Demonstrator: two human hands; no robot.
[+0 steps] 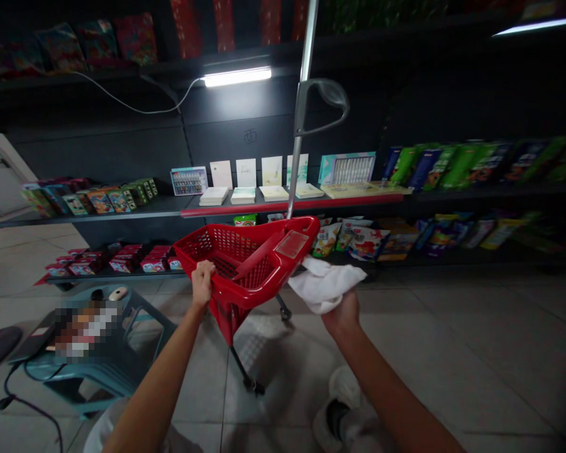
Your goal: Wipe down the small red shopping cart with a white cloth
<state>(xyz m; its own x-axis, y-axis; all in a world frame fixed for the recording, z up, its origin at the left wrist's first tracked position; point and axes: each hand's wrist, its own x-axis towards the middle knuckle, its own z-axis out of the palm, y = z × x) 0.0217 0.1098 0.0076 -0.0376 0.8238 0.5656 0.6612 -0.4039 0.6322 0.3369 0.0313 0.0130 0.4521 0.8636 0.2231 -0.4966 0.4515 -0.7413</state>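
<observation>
A small red shopping cart [259, 286] stands on the floor in front of me, tilted in view, with a metal pole [298, 154] rising from it. My left hand [202, 283] is closed over the near left rim of its basket. To the right of the cart's handle, my right hand [343, 313] grips a white cloth [327, 283], which is bunched up and covers most of the fingers. The cloth is close to the handle's right side; whether it touches cannot be made out. A grey loop-shaped holder [321, 107] is fixed to the pole.
Behind the cart runs a dark shelf [283, 204] with notebooks, marker sets and snack bags. A lit tube lamp [237, 77] hangs above, its cable trailing left. At left stands a blue-green stool [99, 371] carrying a laptop and a mouse. My shoes [334, 402] are below the cart.
</observation>
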